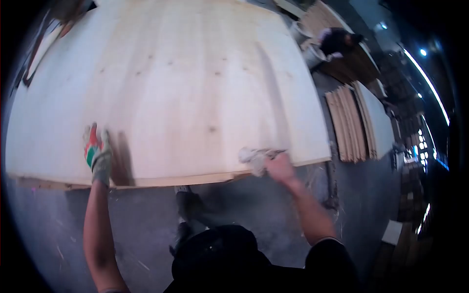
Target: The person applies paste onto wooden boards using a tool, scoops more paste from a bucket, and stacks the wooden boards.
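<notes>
A large pale wooden sheet [171, 97] with knots and darker grain bands lies before me. My left hand [97, 149], in a glove with red, green and pale parts, is over the sheet's near left part with its fingers apart; nothing shows in it. Bare and blurred, my right hand [280, 167] is closed on a crumpled whitish cloth-like thing [256, 159] at the near right edge of the sheet.
Stacked wooden boards [347, 124] stand on the grey floor [249, 200] to the right. Another person [337, 41] is at the upper right beside more boards. A dark-and-light curved object [44, 46] is at the upper left.
</notes>
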Available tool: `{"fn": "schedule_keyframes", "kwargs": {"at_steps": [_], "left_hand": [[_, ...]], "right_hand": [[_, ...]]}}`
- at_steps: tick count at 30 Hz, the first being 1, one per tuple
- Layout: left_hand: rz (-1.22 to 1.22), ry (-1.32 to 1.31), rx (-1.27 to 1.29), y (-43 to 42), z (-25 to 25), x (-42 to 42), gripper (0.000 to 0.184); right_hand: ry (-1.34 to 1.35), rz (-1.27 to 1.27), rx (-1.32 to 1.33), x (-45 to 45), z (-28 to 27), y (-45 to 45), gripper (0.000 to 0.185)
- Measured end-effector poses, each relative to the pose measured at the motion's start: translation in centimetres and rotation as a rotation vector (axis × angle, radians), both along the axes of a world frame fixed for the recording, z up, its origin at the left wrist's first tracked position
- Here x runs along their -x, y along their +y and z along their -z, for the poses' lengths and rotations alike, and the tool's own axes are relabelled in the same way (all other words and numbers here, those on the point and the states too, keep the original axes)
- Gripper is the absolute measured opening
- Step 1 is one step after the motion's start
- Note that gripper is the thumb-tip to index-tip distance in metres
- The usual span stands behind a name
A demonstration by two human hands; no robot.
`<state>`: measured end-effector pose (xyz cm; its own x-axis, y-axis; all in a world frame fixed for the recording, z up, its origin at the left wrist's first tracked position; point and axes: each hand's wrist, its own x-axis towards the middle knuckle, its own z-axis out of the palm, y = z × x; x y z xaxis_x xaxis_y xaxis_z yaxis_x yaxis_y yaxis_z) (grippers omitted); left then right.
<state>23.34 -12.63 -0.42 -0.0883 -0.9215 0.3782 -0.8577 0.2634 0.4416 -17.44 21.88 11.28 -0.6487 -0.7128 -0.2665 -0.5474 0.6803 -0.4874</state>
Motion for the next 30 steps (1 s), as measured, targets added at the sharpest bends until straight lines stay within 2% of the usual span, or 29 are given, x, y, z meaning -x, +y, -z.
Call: {"fn": "schedule_keyframes", "kwargs": {"at_steps": [1,2,5,6,9,11,13,15,17,18,19,20,21,23,24,26,27,28,29,30], "left_hand": [[-0.034,-0.029,-0.01,-2.4,-0.3,-2.3,0.053],[-0.111,-0.102,-0.028,-5.1,-0.6,-4.7,0.055],[-0.258,-0.224,-0.081,-12.5,0.5,-13.0,0.059],[-0.313,-0.261,-0.125,-15.1,0.9,-15.6,0.061],[-0.458,-0.382,-0.211,-20.6,1.0,-22.2,0.064],[-0.536,-0.38,-0.297,-22.4,-0.3,-25.2,0.065],[-0.55,-0.341,-0.222,-24.2,0.9,-27.0,0.065],[-0.549,-0.362,-0.204,-24.5,1.8,-27.4,0.064],[-0.556,-0.409,-0.22,-24.5,1.4,-27.1,0.064],[-0.553,-0.41,-0.24,-24.0,0.5,-26.7,0.064],[-0.551,-0.408,-0.26,-23.2,0.0,-25.7,0.064],[-0.551,-0.401,-0.28,-23.0,-0.4,-25.4,0.064],[-0.56,-0.402,-0.296,-23.1,-0.5,-25.3,0.064],[-0.539,-0.436,-0.322,-23.1,-0.6,-25.1,0.066],[-0.528,-0.397,-0.302,-24.3,-0.3,-25.7,0.067],[-0.522,-0.424,-0.336,-24.3,-0.7,-25.2,0.067],[-0.536,-0.459,-0.369,-24.4,-0.8,-25.4,0.068],[-0.522,-0.456,-0.371,-24.5,-0.7,-25.7,0.07],[-0.491,-0.43,-0.344,-23.7,-0.9,-26.8,0.07],[-0.482,-0.385,-0.32,-23.4,0.0,-26.5,0.071]], "right_hand": [[-0.144,-0.002,0.164,0.2,-0.3,-1.7,0.026],[-0.39,-0.034,0.308,-0.5,-3.1,-4.1,0.025],[-0.108,-0.258,0.486,-2.7,-9.7,-14.5,0.027],[-0.088,-0.252,0.506,-3.7,-11.0,-18.9,0.027],[0.009,-0.338,0.603,-6.3,-12.1,-33.9,0.026],[-0.098,-0.368,0.591,-7.4,-10.2,-44.8,0.025],[-0.001,-0.289,0.504,-9.3,-7.3,-54.8,0.022],[-0.401,-0.194,0.613,-7.5,0.7,-66.4,0.02],[-0.856,-0.07,0.647,-9.7,4.6,-73.3,0.028],[-0.865,-0.087,0.628,-10.9,5.4,-76.0,0.028],[-0.284,-0.048,0.403,-11.5,6.3,-78.1,0.036],[0.298,-0.013,0.172,-12.6,6.9,-79.9,0.043],[0.298,-0.027,0.16,-13.9,6.5,-80.7,0.043],[0.482,-0.305,0.04,-15.1,5.2,-80.7,0.055],[0.451,-0.333,0.045,-16.0,4.9,-81.0,0.052],[0.03,-0.348,0.139,-16.2,4.2,-75.6,0.042],[0.053,-0.401,0.131,-16.0,5.4,-73.3,0.028],[0.074,-0.453,0.127,-15.8,7.2,-70.5,0.024],[0.203,-0.694,0.223,-19.1,7.4,-62.0,0.035],[0.114,-0.643,0.175,-23.1,6.1,-56.8,0.042]]}}
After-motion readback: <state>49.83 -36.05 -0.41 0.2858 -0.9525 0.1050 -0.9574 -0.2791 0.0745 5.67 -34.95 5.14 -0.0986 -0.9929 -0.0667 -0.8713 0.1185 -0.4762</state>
